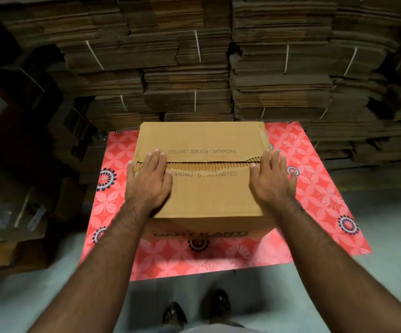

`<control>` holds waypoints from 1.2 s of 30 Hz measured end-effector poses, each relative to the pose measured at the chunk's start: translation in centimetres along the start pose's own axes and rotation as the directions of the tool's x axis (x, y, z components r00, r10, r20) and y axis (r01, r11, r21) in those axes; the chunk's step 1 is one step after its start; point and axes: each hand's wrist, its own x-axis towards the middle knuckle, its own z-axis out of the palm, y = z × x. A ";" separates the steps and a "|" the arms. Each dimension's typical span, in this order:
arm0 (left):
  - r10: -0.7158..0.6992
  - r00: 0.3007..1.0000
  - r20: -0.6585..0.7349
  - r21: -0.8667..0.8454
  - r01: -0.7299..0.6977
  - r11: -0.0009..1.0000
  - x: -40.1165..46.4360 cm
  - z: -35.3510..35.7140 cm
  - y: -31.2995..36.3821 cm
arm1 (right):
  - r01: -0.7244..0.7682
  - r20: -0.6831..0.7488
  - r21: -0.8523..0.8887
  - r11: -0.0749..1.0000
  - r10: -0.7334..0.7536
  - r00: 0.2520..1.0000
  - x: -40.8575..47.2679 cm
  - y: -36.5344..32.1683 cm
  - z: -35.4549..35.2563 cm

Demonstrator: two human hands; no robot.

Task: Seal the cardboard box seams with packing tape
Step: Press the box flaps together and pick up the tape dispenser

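One cardboard box sits on one red floral mat, its two top flaps closed and meeting at a centre seam that runs left to right with a ragged edge and no tape visible on it. Two hands are on top. The left hand lies flat with fingers straight over the left end of the seam; the right hand lies flat with fingers spread at the right end, reaching over the box edge. Neither grips anything. The mat lies on a pale grey floor. Strapped stacks of flattened cartons fill the far wall; two feet show at the near edge
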 end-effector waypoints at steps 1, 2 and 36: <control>-0.033 0.999 -0.020 0.000 0.033 0.999 -0.1 -0.1 0.1 | -0.005 0.022 0.078 0.997 0.004 1.000 0.1 0.5 -0.1; -0.089 0.995 -0.041 -0.022 0.089 0.996 -0.1 -0.3 0.0 | 0.012 0.048 0.163 0.986 -0.020 0.999 0.2 1.0 -0.3; 0.658 0.722 -0.215 -0.238 -0.692 0.682 -5.8 4.8 27.3 | -0.012 0.106 0.234 0.972 -0.013 0.994 -4.3 18.2 4.9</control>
